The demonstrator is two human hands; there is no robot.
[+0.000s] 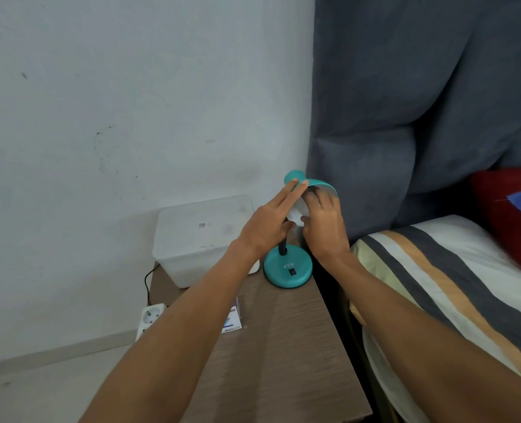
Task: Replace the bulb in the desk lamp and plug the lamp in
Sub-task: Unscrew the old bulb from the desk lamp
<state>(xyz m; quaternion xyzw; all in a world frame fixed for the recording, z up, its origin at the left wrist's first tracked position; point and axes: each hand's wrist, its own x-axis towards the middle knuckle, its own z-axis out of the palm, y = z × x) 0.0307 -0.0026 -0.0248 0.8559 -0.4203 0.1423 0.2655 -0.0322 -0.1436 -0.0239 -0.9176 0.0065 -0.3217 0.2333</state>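
A teal desk lamp stands at the far right of the wooden bedside table, its round base (288,270) marked ATN with a black switch. Its teal shade (320,184) tilts toward me. My left hand (268,221) rests against the left side of the shade, two fingers stretched along it. My right hand (322,221) reaches into the shade's mouth, fingers curled around a white bulb (297,213) that shows between both hands. A white power strip (149,319) lies on the floor left of the table. A black cable (147,282) runs down beside it.
A translucent white plastic box (198,236) sits at the back left of the table (283,346). A small printed carton (233,322) lies partly under my left forearm. A bed with a striped cover (451,285) and grey headboard stands right against the table.
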